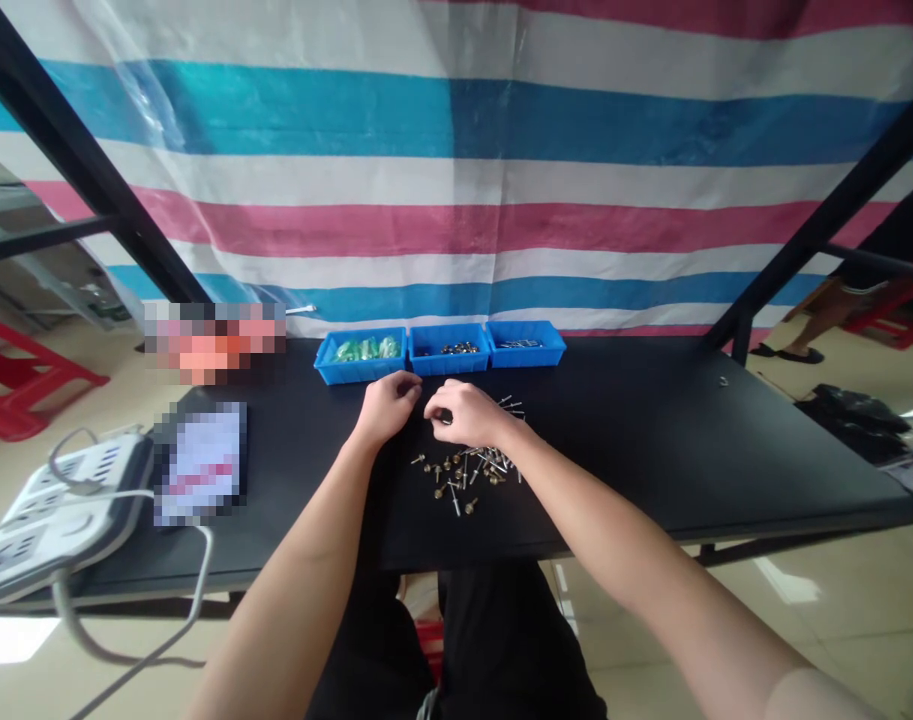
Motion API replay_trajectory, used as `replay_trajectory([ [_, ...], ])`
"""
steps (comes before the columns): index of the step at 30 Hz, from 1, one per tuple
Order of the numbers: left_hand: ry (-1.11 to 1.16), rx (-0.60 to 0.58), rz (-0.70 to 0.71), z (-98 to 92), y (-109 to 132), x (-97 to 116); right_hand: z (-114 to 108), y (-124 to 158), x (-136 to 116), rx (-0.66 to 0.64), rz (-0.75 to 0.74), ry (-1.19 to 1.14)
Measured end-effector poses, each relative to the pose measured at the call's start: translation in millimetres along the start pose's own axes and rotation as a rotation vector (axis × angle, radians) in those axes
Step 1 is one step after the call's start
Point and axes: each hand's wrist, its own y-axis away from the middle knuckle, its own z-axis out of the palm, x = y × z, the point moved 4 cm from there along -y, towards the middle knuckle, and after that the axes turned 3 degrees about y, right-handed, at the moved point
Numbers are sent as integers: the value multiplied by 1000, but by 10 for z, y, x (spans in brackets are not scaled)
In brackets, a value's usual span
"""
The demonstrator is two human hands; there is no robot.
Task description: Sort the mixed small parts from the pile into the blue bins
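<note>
Three blue bins stand in a row at the back of the black table. Green packets lie in the left bin (pixel 360 376), small brassy screws in the middle bin (pixel 450 364), and silvery pins in the right bin (pixel 529 357). My left hand (pixel 388 405) is just in front of the left and middle bins, fingers curled together. Beside it, my right hand (pixel 463 412) has its fingertips pinched; anything between either hand's fingers is too small to make out. A loose pile of screws and silvery pins (pixel 471 470) lies below and partly behind my right hand and forearm.
On the table's (pixel 636 450) left side are a pixelated tablet-like object (pixel 203 465) and a white power strip (pixel 66 510) with cables. Black frame posts rise at both sides. A striped sheet (pixel 426 180) hangs behind. A person's leg (pixel 827 310) shows at far right.
</note>
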Motion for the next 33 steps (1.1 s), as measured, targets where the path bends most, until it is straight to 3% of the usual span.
replay_trajectory([
  [4,168,-104,57,36,17,34,-94,6,147,185,122,-12],
  [9,288,-223,88,79,50,67,-92,25,233,285,205,-64],
  [20,245,-164,102,36,58,115,-48,14,216,275,253,-172],
  [27,251,-86,131,-10,62,133,15,6,271,277,440,-445],
  [33,254,-67,139,-11,77,174,30,-6,275,312,445,-467],
])
